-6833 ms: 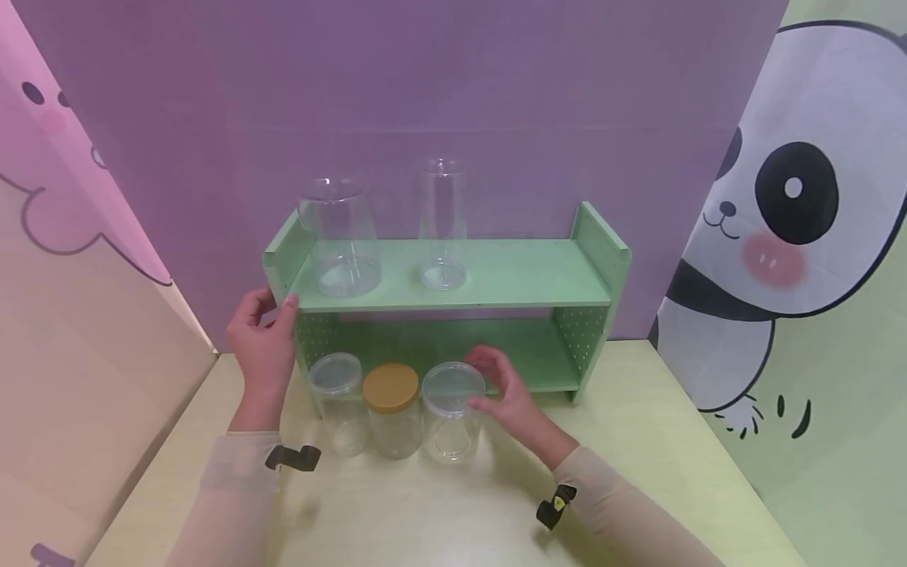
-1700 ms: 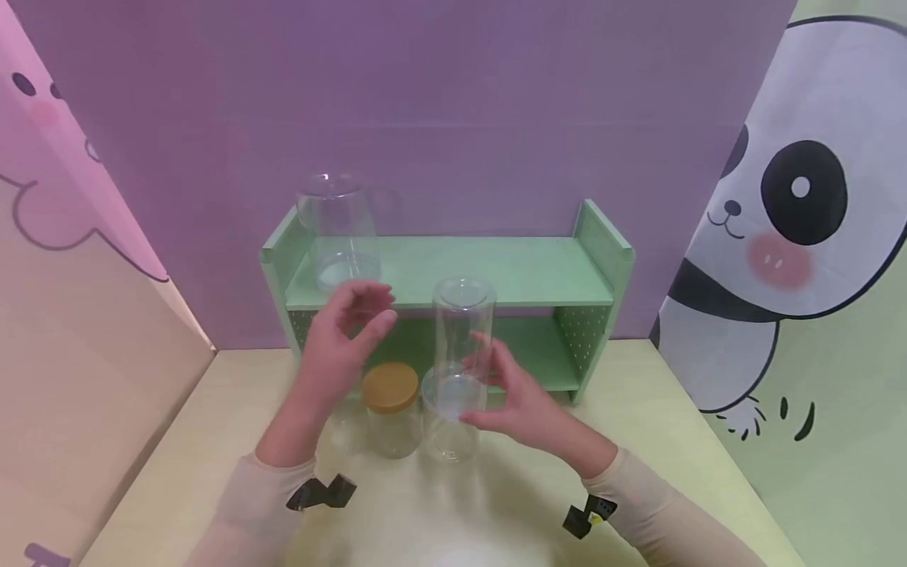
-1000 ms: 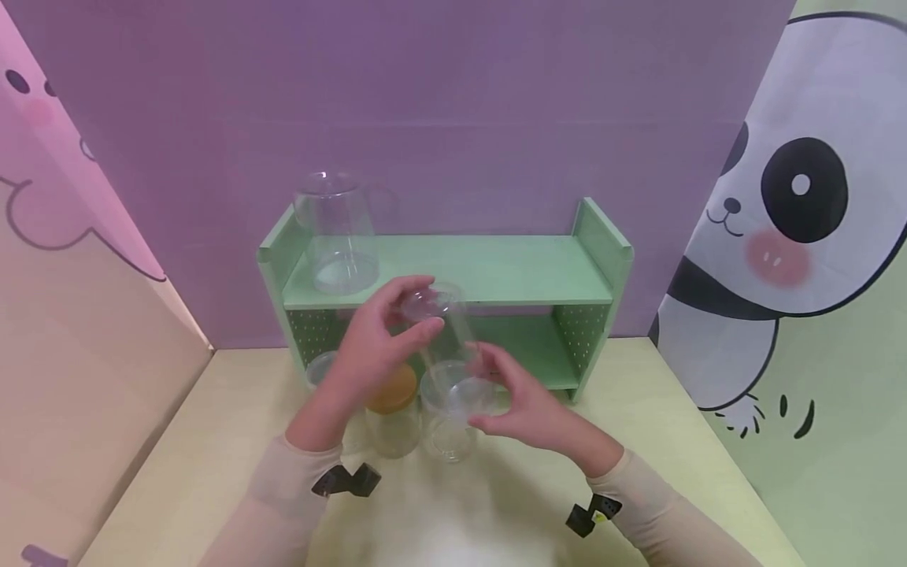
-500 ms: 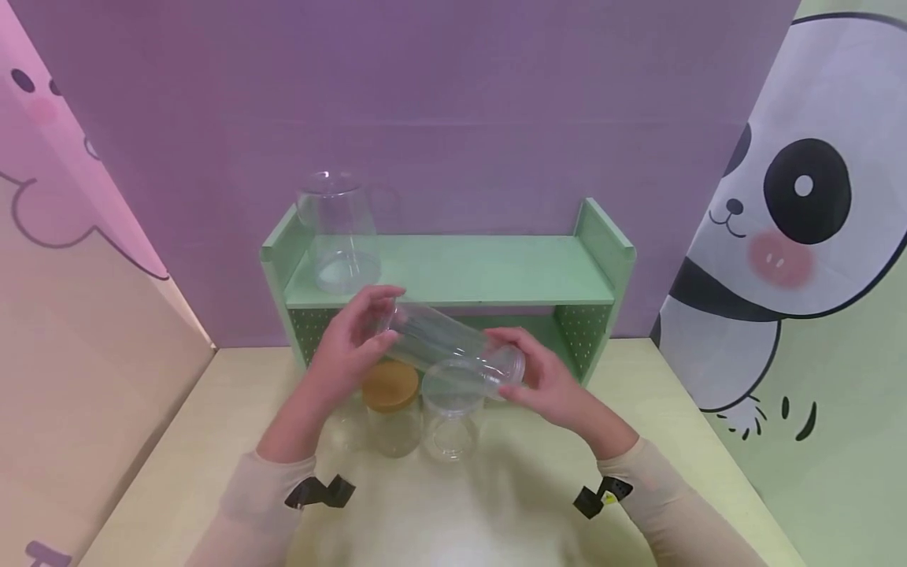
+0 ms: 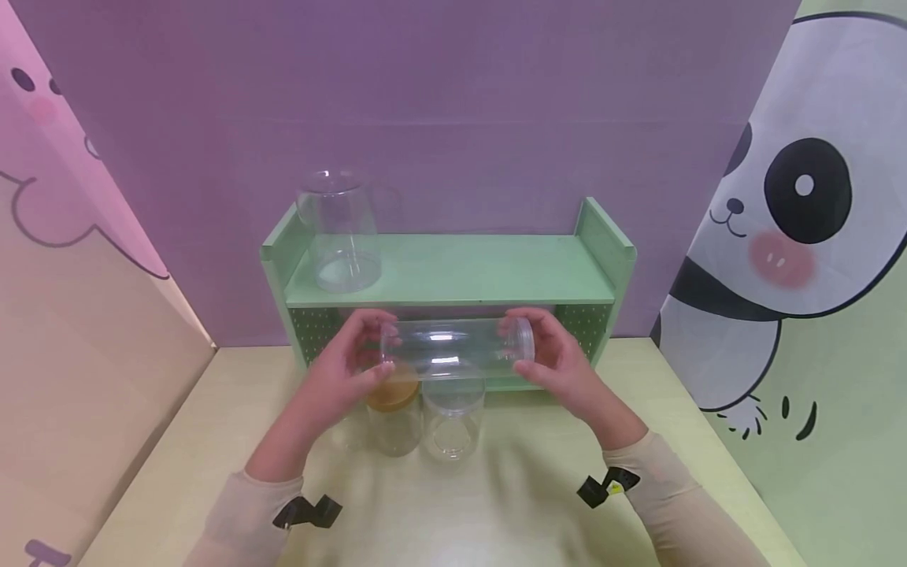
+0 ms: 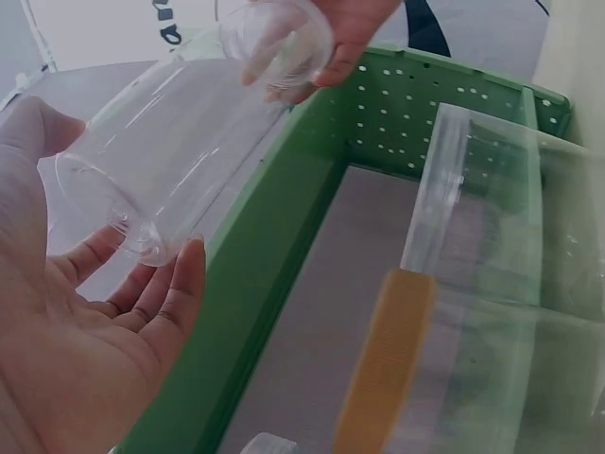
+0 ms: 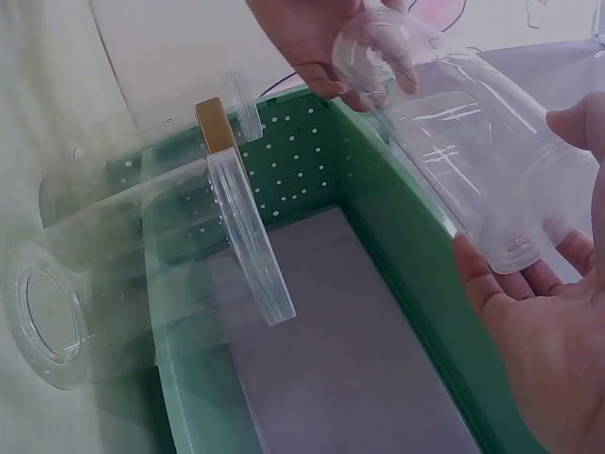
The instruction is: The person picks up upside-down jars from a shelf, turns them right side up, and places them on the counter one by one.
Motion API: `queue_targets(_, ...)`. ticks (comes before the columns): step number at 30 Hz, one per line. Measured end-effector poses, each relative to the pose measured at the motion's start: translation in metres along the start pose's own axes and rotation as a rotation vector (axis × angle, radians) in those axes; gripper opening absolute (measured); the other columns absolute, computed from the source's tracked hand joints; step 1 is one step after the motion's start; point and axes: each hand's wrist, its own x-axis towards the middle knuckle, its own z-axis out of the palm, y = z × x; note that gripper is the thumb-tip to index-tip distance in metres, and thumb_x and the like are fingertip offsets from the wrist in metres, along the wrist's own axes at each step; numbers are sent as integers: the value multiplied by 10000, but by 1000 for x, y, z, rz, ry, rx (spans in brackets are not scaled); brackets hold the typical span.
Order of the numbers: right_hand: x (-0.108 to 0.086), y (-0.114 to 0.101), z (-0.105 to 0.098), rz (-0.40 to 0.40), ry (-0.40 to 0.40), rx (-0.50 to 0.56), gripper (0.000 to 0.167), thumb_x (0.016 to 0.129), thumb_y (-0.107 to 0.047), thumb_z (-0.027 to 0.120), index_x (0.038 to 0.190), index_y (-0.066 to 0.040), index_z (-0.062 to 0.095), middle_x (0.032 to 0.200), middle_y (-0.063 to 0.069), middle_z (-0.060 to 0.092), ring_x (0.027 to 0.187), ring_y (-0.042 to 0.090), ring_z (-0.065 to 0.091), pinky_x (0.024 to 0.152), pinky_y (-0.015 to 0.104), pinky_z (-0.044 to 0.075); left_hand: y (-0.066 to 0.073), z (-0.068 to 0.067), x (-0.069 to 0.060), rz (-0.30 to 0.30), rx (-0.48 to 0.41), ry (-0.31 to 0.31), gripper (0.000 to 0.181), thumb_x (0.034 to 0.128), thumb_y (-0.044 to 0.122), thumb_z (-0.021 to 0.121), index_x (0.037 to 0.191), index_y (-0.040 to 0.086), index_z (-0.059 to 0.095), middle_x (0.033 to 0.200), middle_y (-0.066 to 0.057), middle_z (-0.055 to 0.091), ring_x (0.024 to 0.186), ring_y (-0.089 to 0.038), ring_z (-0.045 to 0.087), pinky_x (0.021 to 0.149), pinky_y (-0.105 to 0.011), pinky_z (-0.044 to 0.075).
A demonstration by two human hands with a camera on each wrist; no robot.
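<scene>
A tall clear cylindrical container lies sideways in the air in front of the green shelf. My left hand holds its left end, thumb in front and fingers behind. At the ridged right end, my right hand grips it the same way. Below it on the table stand a jar with a tan lid and a clear-lidded jar. Another clear jar beside them is mostly hidden by my left hand. In the left wrist view the container spans both hands.
A clear pitcher with a handle stands at the left end of the upper shelf. The shelf's side panels rise at both ends. A purple wall closes the back, with printed panels at either side.
The container has come down from the upper shelf into both hands. It has turned from upright through a tilt to level, and my hands now hold its two ends.
</scene>
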Motion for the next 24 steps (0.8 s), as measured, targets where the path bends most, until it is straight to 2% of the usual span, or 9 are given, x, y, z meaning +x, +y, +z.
queue_targets(5,1,-3,-2,12,74,24,604,991,75,656,1564,-71,534,1458,82,649,1280,256,683,1057,365,622,-3,5,-4,-25,29,-31,554,935,14,767,1435,46,531,1307,-118,636,1238,-287,631,1086,-296,579)
queue_targets(9,5,-8,-2,-14,132,126,543,1031,28,676,1546,-130,604,1440,44,689,1325,221,674,1139,372,570,-3,13,-8,-54,62,-80,562,935,58,818,1418,81,532,1317,-98,623,1220,-277,651,1103,-302,572)
queue_targets(12,10,-12,-1,-28,155,202,504,1027,-137,806,1509,-148,657,1435,53,696,1342,218,664,1190,372,524,-2,21,-11,-70,100,-104,590,903,61,852,1404,108,544,1305,-65,629,1215,-249,647,1107,-342,576)
queue_targets(16,15,-16,3,-13,181,246,586,929,-344,930,1449,-192,707,1434,49,680,1300,214,646,1136,306,555,-1,35,-13,-108,139,-140,630,848,68,870,1383,158,549,1273,-9,636,1205,-201,645,1109,-388,575)
queue_targets(20,22,-20,8,5,179,269,615,870,-388,975,1397,-189,730,1378,57,688,1232,218,627,1057,285,589,-1,48,-16,-119,128,-171,651,803,61,868,1367,149,553,1240,-7,641,1188,-186,663,1109,-398,580)
queue_targets(24,29,-24,15,-9,133,264,658,850,-465,976,1386,-175,728,1333,52,716,1201,205,649,1042,297,598,-2,60,-17,-98,119,-187,684,770,61,882,1369,115,556,1226,-7,639,1172,-185,660,1105,-375,579)
